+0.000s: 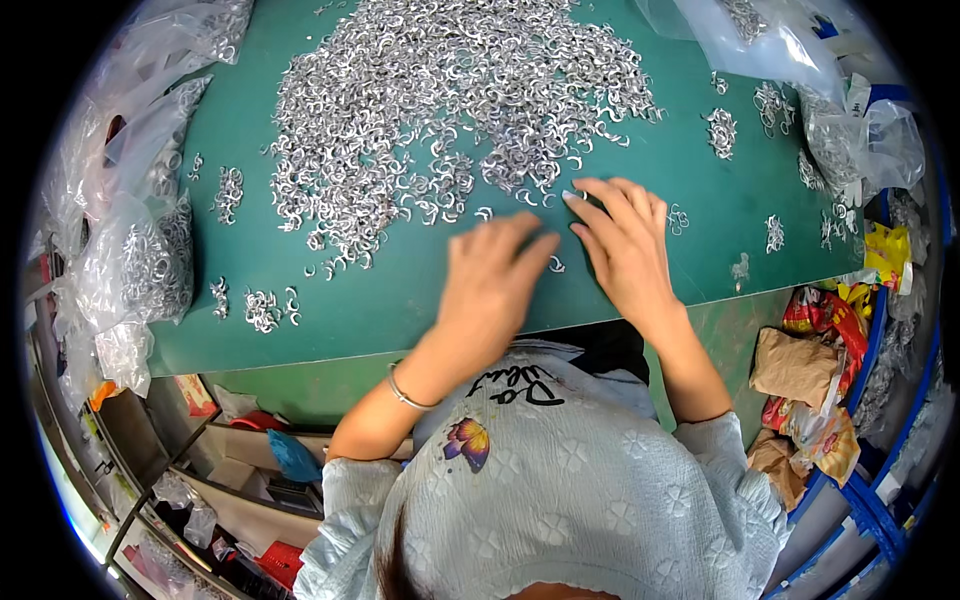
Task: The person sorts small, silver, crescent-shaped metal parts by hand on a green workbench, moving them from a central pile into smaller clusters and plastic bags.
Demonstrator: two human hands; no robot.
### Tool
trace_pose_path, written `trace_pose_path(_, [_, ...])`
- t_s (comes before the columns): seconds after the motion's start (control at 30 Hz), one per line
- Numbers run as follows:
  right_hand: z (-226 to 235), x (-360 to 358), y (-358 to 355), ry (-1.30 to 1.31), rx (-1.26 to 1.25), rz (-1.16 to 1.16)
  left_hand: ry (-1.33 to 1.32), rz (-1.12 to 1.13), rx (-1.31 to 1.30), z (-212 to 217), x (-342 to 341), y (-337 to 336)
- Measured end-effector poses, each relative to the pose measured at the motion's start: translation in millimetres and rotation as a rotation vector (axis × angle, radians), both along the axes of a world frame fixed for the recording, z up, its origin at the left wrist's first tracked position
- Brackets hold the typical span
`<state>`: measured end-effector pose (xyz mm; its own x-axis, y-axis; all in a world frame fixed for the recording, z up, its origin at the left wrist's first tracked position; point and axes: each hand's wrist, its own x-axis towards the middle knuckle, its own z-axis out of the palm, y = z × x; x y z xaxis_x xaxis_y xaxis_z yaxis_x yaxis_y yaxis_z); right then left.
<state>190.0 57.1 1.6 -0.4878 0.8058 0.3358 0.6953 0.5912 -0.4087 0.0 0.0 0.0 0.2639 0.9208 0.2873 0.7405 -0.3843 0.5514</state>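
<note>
Both hands lie flat on a green worktop (pixel 330 300), side by side, just below a big heap of small silvery C-shaped rings (pixel 450 100) that covers the middle and far part of the mat. The left hand (pixel 490 285) rests palm down with its fingers together and stretched toward the right hand; it looks blurred, and the fingers are released, gripping nothing that shows. A thin metal bangle (pixel 405 393) sits on the left wrist. The right hand (pixel 625 245) is spread, palm down, fingers loose and reaching toward the heap's near edge; its fingertips (pixel 575 197) touch or nearly touch the closest loose rings. One ring (pixel 556 265) lies on the mat between the two hands, just beside the left fingertips.

Small sorted clusters of rings dot the worktop: one clump (pixel 262 308) near the left front edge, another (pixel 228 193) farther back on the left, and several little bunches (pixel 720 130) to the right of the heap. Clear plastic bags holding more rings (pixel 140 260) pile up along the left edge, and more clear bags (pixel 850 130) crowd the right far corner. Crumpled brown paper and coloured wrappers (pixel 810 380) lie below the worktop on the right. The person wears a pale blue top with a butterfly print (pixel 467 440).
</note>
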Motion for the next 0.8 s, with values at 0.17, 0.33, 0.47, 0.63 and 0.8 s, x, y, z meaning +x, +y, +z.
trace_pose_path(0.17, [3,20,-8,-0.008,-0.024,-0.102,-0.112,-0.026,-0.122,-2,4,-21])
trace_pose_path(0.33, [1,-23,6,0.026,-0.001,0.141,-0.176,-0.042,-0.080,-3,10,-18])
trace_pose_path(0.47, [6,-2,-1,0.027,-0.073,0.129,-0.203,0.037,-0.117,-5,-5,-29])
trace_pose_path(0.63, [0,-11,-18,0.026,-0.076,0.119,-0.228,0.125,-0.168,1,-12,-29])
trace_pose_path(0.8, [3,-2,-32,0.137,-0.167,0.169,-0.391,0.136,-0.152,-1,-9,-34])
